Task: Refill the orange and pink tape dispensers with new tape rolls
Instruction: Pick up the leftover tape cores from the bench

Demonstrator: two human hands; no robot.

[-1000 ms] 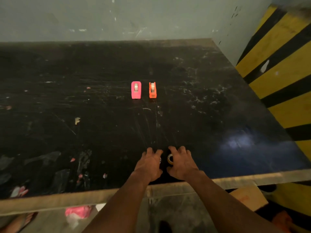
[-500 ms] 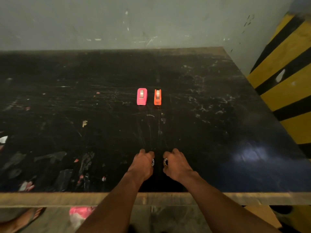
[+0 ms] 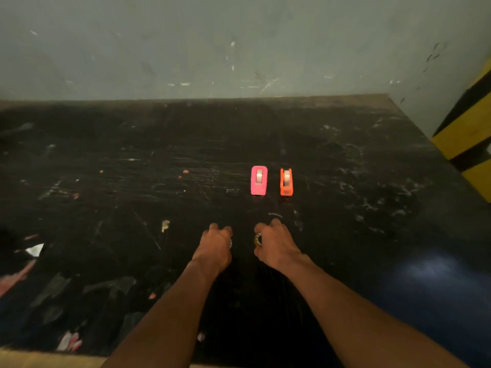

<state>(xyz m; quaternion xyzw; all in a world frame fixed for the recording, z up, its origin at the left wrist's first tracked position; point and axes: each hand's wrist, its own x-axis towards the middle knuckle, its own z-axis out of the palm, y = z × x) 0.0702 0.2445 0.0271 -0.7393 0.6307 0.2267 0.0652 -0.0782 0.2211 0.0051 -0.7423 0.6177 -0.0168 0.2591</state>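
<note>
Scuffed black desk [image 3: 106, 160]: left hand [image 3: 214, 248] and right hand [image 3: 276, 248] each grip a light, rigid tape roll [image 3: 257, 239] by its rim, dispensers at 12 o'clock.

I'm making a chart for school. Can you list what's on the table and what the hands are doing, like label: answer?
table: black, scratched
pink dispenser: upright on the table, a roll inside
orange dispenser: just right of the pink one, not touching, a roll inside
left hand: closed around a tape roll, mostly hidden
right hand: closed around a tape roll, part showing
right roll: peeks out beside the thumb
hands and dispensers: apart, hands nearer the person
wall: grey, behind the table
</note>
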